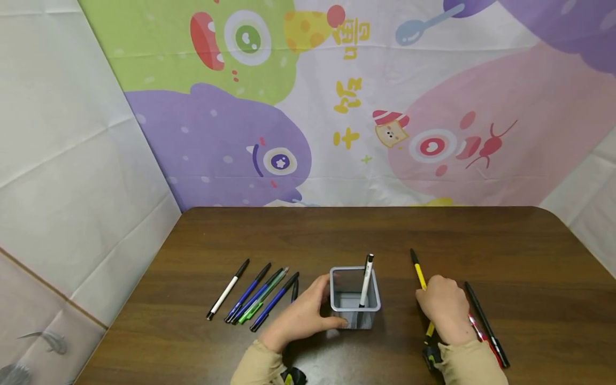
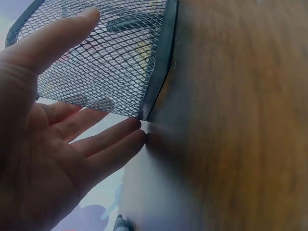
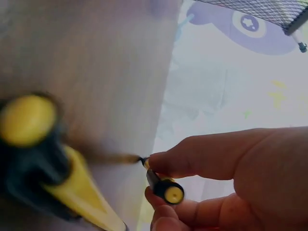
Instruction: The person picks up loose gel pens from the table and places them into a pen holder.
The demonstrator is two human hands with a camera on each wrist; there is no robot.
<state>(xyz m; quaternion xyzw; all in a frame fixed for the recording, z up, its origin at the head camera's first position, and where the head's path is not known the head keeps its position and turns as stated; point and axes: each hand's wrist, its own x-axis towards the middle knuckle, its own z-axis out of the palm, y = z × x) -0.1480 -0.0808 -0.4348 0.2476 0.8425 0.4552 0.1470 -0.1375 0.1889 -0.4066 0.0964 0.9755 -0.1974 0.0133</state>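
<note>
My left hand (image 1: pixel 305 315) holds the grey mesh pen holder (image 1: pixel 355 320) at its near left corner, thumb along the front and fingers at the left side. In the left wrist view its thumb (image 2: pixel 57 41) lies against the mesh. One white pen (image 1: pixel 367 280) with black ends leans upright inside the holder. To the right, my right hand (image 1: pixel 445 310) pinches a yellow pen (image 3: pixel 173 194) with black parts between thumb and fingers, close over the table. A second yellow pen (image 3: pixel 91 192) looms blurred in the foreground of the right wrist view.
Left of the holder lie a white pen (image 1: pixel 228 289), several blue pens (image 1: pixel 276 302) and a green pen (image 1: pixel 263 297). A black pen (image 1: pixel 486 323) and a red pen (image 1: pixel 476 326) lie beside my right hand. A cartoon-printed cloth (image 1: pixel 337 176) hangs behind the brown table (image 1: pixel 308 230).
</note>
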